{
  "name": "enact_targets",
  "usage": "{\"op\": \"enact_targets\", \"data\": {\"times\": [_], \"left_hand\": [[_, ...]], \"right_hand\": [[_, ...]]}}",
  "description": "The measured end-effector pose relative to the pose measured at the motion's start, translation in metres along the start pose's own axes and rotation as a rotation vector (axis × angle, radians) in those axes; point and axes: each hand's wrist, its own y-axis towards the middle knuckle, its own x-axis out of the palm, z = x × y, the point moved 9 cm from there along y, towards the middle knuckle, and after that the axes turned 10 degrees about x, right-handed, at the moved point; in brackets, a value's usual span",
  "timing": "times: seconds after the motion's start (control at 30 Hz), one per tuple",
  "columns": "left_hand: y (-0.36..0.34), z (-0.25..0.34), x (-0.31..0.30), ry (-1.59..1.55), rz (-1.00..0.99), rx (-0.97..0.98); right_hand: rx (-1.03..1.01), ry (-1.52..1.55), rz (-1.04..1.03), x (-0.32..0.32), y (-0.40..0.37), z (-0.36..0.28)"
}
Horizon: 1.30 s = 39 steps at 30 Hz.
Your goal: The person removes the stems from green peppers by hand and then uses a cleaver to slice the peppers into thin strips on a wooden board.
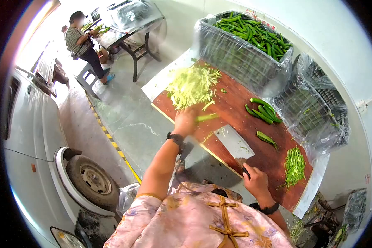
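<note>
My right hand is closed around the dark handle of a cleaver, whose broad blade lies over the reddish-brown board near its front edge. My left hand, smeared by motion, is at the board's left edge, just below a heap of pale green shreds. A light green strip shows right beside its fingers; whether they grip it I cannot tell. Several whole green peppers lie farther right. A cut pepper piece sits below them, and a pile of finely sliced green pepper rests near the right end.
A plastic-lined crate full of green peppers stands behind the board, with another lined crate to its right. A grey vehicle is at left. Farther back, a person stands at another table.
</note>
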Motion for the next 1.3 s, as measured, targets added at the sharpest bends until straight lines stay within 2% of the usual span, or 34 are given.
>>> {"op": "enact_targets", "data": {"times": [0.07,0.1,0.17,0.2,0.3,0.43,0.5,0.57,0.6,0.7,0.77,0.8,0.87,0.9,0.97,1.0,1.07,1.3], "left_hand": [[-0.012,-0.02,-0.004,-0.113,0.102,-0.172],[-0.015,-0.024,0.0,-0.11,0.106,-0.182],[-0.031,-0.052,0.01,-0.315,0.173,-0.424],[-0.035,-0.058,0.019,-0.313,0.177,-0.43],[-0.062,-0.093,0.044,-0.674,0.47,-0.674],[-0.084,-0.097,0.025,-0.856,0.621,-0.785],[-0.09,-0.102,0.022,-0.909,0.65,-0.775],[-0.089,-0.09,0.018,-0.964,0.639,-0.702],[-0.088,-0.09,0.029,-0.997,0.675,-0.652],[-0.084,-0.061,0.045,-0.77,0.638,-0.46],[-0.08,-0.021,0.038,-0.651,0.554,-0.351],[-0.082,-0.012,0.038,-0.655,0.55,-0.344],[-0.078,0.01,0.065,-0.758,0.229,-0.368],[-0.079,0.015,0.066,-0.762,0.219,-0.358],[-0.076,0.033,0.061,-0.459,0.111,-0.227],[-0.075,0.037,0.056,-0.459,0.106,-0.218],[-0.076,0.05,0.054,-0.364,-0.067,-0.183],[-0.088,0.063,0.056,-0.187,-0.155,-0.1]], "right_hand": [[-0.057,-0.048,-0.058,0.002,-0.013,0.002],[-0.067,-0.048,-0.063,0.003,-0.015,0.001],[-0.149,-0.069,-0.119,0.013,-0.018,-0.007],[-0.178,-0.072,-0.108,0.019,-0.014,-0.014],[-0.239,-0.092,-0.088,0.041,0.021,-0.046],[-0.267,-0.088,-0.087,0.061,0.087,-0.092],[-0.257,-0.082,-0.091,0.062,0.096,-0.102],[-0.219,-0.036,-0.008,0.05,0.099,-0.096],[-0.203,-0.016,-0.032,0.047,0.095,-0.089],[-0.131,-0.041,-0.04,0.041,0.078,-0.064],[-0.107,-0.052,-0.034,0.037,0.064,-0.053],[-0.091,-0.042,-0.025,0.034,0.058,-0.047],[-0.06,-0.032,-0.009,0.03,0.047,-0.039],[-0.052,-0.025,-0.009,0.027,0.041,-0.037],[-0.034,-0.017,-0.005,0.021,0.03,-0.034],[-0.033,-0.025,-0.01,0.02,0.025,-0.032],[-0.029,-0.031,-0.015,0.016,0.015,-0.03],[-0.037,-0.054,-0.073,0.018,0.001,-0.03]]}}
